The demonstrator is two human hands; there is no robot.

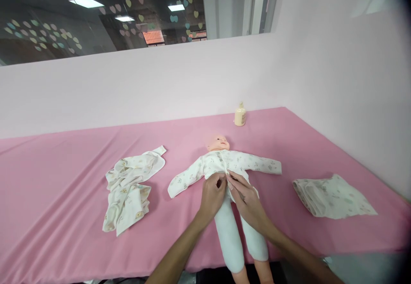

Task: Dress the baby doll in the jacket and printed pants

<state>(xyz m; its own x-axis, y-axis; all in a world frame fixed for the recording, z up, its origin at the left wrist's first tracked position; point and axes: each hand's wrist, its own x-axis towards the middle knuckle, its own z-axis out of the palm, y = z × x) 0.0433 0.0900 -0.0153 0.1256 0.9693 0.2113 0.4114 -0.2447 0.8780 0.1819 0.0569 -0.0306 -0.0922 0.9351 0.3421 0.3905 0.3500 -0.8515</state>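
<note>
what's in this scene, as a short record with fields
surface: pink cloth on a table by a pink wall
doll: baby doll on its back, in a printed top, legs over the near edge
left hand: pinching the top's front at the doll's waist
right hand: on the same spot
left of doll: crumpled garment
right of doll: folded garment
behind doll: small bottle

Doll's feet (253, 277) beyond bottom edge; bottle label (240, 117) unreadable

Matt pink cloth covers the table (64, 181); glossy plastic doll (218, 142) wears soft printed cotton
</note>
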